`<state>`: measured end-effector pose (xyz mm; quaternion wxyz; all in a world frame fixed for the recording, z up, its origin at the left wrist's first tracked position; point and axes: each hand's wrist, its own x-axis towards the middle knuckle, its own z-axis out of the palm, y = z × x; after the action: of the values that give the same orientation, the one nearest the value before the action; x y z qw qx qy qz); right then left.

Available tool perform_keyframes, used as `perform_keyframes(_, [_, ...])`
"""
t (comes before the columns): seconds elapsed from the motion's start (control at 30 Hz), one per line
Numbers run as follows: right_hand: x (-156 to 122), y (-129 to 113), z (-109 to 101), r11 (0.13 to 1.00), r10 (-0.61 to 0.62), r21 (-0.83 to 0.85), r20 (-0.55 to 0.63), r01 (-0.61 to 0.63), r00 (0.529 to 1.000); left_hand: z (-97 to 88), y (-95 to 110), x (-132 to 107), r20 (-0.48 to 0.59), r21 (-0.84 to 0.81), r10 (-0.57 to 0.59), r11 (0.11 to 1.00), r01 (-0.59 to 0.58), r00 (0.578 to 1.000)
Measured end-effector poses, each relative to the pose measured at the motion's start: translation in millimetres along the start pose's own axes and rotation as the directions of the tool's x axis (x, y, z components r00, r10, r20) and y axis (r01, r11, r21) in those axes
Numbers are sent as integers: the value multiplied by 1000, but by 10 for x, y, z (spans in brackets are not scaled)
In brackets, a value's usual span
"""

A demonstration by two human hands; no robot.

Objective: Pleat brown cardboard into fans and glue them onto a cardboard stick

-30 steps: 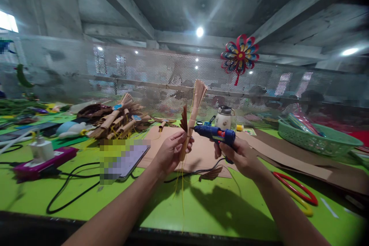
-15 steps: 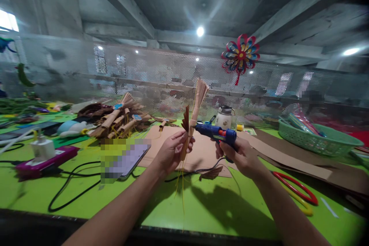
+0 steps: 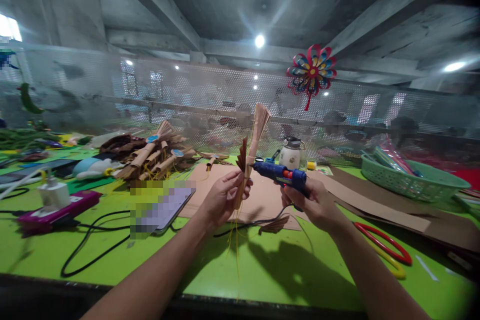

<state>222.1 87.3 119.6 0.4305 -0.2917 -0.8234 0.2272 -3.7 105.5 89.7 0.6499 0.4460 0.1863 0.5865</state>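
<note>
Pinched in my left hand (image 3: 226,195) is a brown paper craft piece (image 3: 254,146), a rolled tube with a pleated, fanned top, held upright with a slight tilt. A darker pleated paper fan (image 3: 242,156) stands against its left side in the same grip. Thin yellow strings (image 3: 237,247) dangle below. My right hand (image 3: 313,202) is wrapped around a blue hot glue gun (image 3: 285,175), whose nozzle points left and meets or nearly meets the paper tube. One loose pleated piece (image 3: 275,225) lies on the table under my hands.
A pile of similar paper pieces (image 3: 157,152) lies back left, near a phone (image 3: 170,212) and a purple power strip (image 3: 60,212). Brown cardboard (image 3: 202,195) sits beneath my hands. At right are red-and-yellow-handled scissors (image 3: 384,245) and a green basket (image 3: 412,180). A bottle (image 3: 291,154) stands behind the gun.
Both hands, the paper piece and the glue gun stay almost where they were. The view has shifted very slightly.
</note>
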Motion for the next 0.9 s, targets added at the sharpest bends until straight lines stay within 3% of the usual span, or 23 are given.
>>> perform_keyframes(0.9, [10, 17, -19, 999, 13, 35, -4, -13, 1000, -27, -15, 9, 41, -32, -3, 999, 5, 999])
